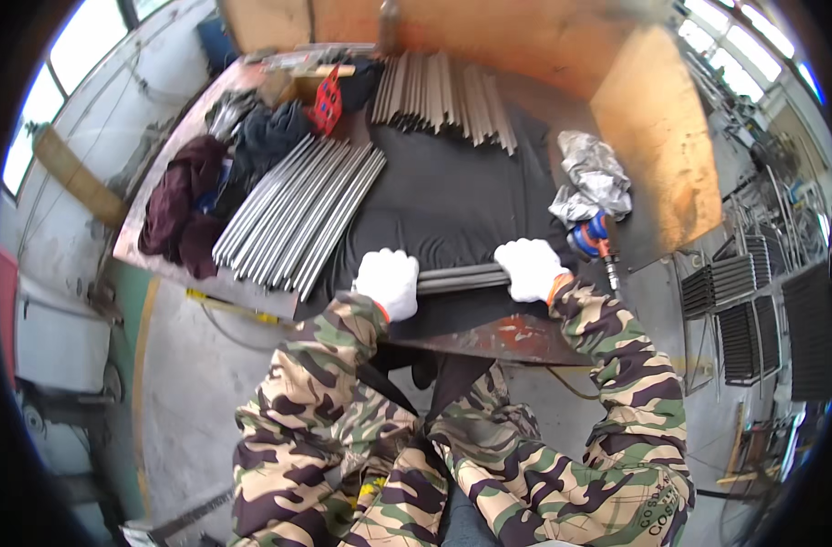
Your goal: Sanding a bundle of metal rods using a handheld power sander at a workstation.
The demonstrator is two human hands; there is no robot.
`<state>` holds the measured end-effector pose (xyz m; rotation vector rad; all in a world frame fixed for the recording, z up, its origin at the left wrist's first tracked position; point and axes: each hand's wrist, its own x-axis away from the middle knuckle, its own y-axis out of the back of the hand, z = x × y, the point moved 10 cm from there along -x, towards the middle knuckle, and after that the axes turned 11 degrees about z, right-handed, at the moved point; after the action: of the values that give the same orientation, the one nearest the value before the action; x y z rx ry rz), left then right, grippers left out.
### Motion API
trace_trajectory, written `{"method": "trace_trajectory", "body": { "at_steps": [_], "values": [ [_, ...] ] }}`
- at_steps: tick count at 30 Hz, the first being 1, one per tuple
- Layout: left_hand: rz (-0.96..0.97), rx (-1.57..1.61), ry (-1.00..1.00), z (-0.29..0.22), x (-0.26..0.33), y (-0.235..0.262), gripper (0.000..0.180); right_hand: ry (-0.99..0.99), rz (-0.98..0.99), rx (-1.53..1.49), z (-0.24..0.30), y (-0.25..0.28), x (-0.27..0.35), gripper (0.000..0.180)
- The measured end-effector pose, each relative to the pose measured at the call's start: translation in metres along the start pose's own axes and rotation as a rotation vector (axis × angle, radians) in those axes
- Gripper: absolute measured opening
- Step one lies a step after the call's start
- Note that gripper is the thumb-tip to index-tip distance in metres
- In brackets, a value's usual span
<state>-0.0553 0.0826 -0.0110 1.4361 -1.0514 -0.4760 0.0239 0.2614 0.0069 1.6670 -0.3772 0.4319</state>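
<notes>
Both of my hands wear white gloves and sit close to the near edge of the table. My left hand is closed around the left end of a few grey metal rods. Around their right end my right hand is closed too. The rods lie crosswise, side by side, over a black cloth. To the left a row of shiny metal rods lies slantwise. Farther back rests a second batch of duller rods. The rod ends inside my gloves are hidden.
Right of my right hand lies a blue and orange air tool, with crumpled silvery wrapping behind it. Dark red cloth is heaped at the left. Orange boards wall the back and right. Racks of dark bars stand beyond.
</notes>
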Motion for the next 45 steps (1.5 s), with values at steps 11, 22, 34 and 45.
{"method": "trace_trajectory", "body": {
  "at_steps": [11, 22, 34, 45],
  "values": [
    [0.102, -0.02, 0.071, 0.013, -0.017, 0.025, 0.028, -0.082, -0.318, -0.1, -0.017, 0.016, -0.001, 0.03],
    [-0.231, -0.043, 0.074, 0.065, 0.045, 0.066, 0.012, 0.003, -0.727, -0.473, -0.033, 0.003, 0.013, 0.1],
    [-0.281, 0.156, 0.634, 0.28, 0.126, 0.099, 0.025, 0.002, -0.833, -0.373, -0.007, -0.034, 0.011, 0.072],
    [-0.125, 0.2, 0.718, 0.387, 0.08, 0.103, 0.044, -0.017, -0.782, -0.384, -0.006, -0.025, 0.011, 0.065]
  ]
}}
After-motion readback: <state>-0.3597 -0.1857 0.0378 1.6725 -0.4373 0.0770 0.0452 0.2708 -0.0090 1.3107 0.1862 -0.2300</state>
